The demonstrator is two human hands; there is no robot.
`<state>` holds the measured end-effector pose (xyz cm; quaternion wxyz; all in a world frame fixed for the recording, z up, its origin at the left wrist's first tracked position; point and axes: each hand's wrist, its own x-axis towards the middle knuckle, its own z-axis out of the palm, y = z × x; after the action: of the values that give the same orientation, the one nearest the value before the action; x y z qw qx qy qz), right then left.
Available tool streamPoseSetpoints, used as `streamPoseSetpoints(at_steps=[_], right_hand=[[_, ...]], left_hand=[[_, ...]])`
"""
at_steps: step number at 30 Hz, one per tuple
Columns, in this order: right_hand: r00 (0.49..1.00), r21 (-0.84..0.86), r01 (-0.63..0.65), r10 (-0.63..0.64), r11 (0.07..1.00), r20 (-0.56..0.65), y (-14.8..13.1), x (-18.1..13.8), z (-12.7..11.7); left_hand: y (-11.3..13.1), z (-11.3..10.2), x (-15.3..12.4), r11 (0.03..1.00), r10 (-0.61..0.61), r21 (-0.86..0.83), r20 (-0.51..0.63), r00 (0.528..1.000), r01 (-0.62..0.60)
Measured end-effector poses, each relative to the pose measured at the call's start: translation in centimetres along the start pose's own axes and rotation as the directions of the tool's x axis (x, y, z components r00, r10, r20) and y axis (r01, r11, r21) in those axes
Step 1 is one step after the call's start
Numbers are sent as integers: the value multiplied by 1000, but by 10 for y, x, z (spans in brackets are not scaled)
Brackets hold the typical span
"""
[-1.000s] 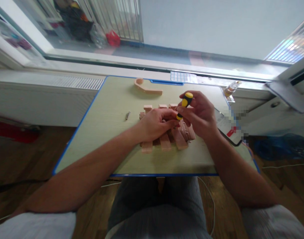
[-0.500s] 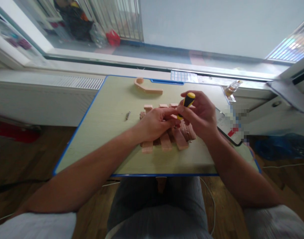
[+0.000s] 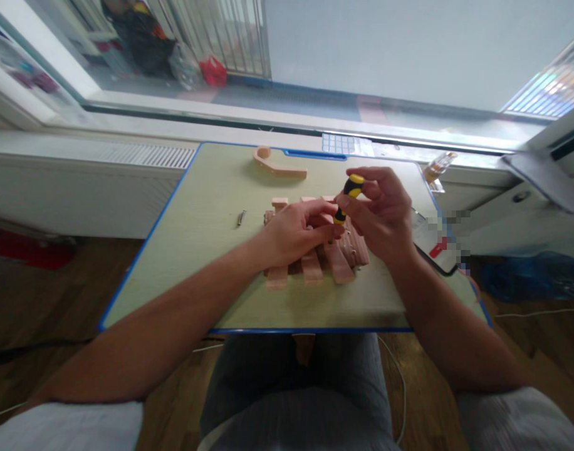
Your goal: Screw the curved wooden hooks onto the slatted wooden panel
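My right hand [image 3: 383, 216] is closed round a yellow and black screwdriver [image 3: 347, 195], held nearly upright with its tip down over a slatted wooden frame [image 3: 315, 263] on the small table [image 3: 207, 219]. My left hand [image 3: 294, 235] rests on the frame, its fingers pinched together by the screwdriver's tip. What those fingers pinch is hidden. Several slats stick out toward me from under both hands.
A curved wooden piece [image 3: 277, 164] lies at the table's far edge. A loose screw [image 3: 240, 217] lies left of the frame. A phone [image 3: 432, 241] sits at the right edge, a small bottle [image 3: 437, 166] on the sill. My lap is under the near edge.
My right hand has turned the screwdriver slightly, its handle top tipping a little to the left. My left hand and the frame have stayed in place.
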<state>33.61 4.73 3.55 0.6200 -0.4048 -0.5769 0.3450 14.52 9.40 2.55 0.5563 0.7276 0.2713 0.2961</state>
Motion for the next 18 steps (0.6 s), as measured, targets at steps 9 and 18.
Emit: streamPoseSetpoints(at_steps=[9,18], right_hand=[[996,-17,29,-31,999,-80,8,0,0],[999,47,23,-25,999,46,3,1,-12]], left_hand=[[-3,-1,0,999,33,5,-20,999,-33],[0,-4,3,991,101,86,-16,995,-99]])
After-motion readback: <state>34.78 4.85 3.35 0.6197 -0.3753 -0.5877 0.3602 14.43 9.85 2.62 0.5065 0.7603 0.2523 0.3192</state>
